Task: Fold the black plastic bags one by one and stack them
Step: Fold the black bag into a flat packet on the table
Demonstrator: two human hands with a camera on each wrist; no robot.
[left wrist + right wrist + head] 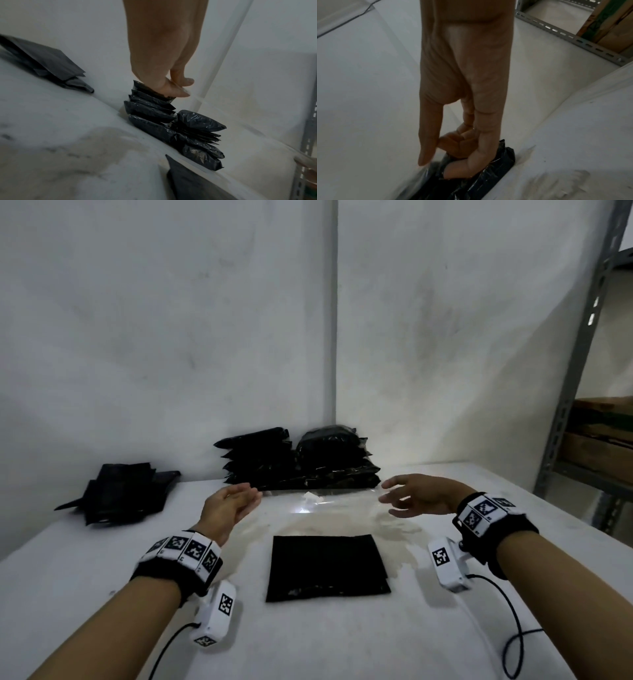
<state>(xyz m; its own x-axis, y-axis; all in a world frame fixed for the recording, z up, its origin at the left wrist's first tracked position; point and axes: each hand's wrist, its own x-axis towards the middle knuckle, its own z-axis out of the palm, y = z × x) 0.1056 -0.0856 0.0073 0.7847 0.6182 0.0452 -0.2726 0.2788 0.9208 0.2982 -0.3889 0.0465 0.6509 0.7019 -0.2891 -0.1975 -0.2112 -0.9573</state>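
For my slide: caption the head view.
Both hands hover open beyond a folded black bag on the table.

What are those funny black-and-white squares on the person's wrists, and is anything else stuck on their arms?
Both arms are bare, with no sleeves. The left hand and right hand wear no gloves. Each wrist has a black wristband ringed by white blocks printed with black-and-white square code patterns. Under each wrist hangs a small white camera box with the same kind of pattern, and a thin black cable trails from it.
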